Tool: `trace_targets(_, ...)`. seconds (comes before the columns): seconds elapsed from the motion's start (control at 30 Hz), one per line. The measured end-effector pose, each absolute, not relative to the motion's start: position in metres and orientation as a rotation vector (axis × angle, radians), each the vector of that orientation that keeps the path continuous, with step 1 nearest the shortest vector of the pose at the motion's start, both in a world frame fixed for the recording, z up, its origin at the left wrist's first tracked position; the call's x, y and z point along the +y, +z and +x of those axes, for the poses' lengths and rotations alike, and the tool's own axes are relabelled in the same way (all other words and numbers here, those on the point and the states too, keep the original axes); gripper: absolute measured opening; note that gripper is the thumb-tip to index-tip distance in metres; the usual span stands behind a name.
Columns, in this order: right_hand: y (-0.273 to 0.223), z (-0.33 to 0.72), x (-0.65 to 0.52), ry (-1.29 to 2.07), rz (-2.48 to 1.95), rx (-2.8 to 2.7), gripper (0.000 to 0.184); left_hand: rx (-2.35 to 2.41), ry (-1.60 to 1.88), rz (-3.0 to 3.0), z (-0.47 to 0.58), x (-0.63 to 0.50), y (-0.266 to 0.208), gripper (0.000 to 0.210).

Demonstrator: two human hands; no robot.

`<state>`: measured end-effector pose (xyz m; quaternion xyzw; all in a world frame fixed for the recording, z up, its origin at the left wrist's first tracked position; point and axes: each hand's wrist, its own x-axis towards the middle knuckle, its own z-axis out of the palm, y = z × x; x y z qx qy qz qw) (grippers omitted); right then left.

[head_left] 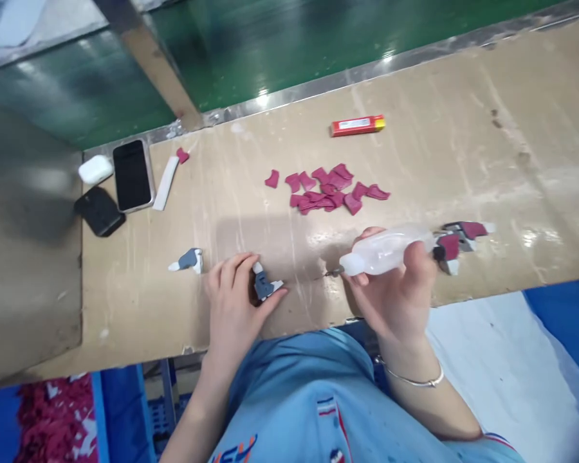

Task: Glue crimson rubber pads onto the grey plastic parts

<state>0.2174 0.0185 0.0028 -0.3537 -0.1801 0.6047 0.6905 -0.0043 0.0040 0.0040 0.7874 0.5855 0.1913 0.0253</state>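
Note:
My left hand (234,299) is closed on a small grey and white plastic part (264,283), held between thumb and fingers at the worktop. My right hand (400,289) grips a translucent squeeze bottle (386,249) with a thin dark nozzle tip pointing left toward that part, a gap apart from it. Left of my left hand lies another grey and white part (189,259). Several maroon pieces (325,193) are heaped beyond my hands. To the right of the bottle rest parts with maroon patches on them (450,246), partly overlapping.
A red and yellow box (357,126) lies farther back. At the left are a phone (133,175), a white case (95,169), a black object (100,211) and a white strip (166,183). A metal edge borders the green surface (294,51). Below left, a blue bin (120,411) stands near maroon scraps.

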Motion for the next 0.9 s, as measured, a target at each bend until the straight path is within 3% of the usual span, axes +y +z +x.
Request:
trace_targets(0.33, -0.02, 0.186, 0.006, 0.675, -1.113, -0.935, 0.048, 1.393, 0.826, 1.411, 0.003, 0.012, 0.013, 0.068)
trace_targets(0.9, -0.022, 0.182, 0.006, 0.358, -1.209, -1.289, 0.041, 1.38, 0.839, 1.342, 0.004, 0.01, 0.01, 0.067)
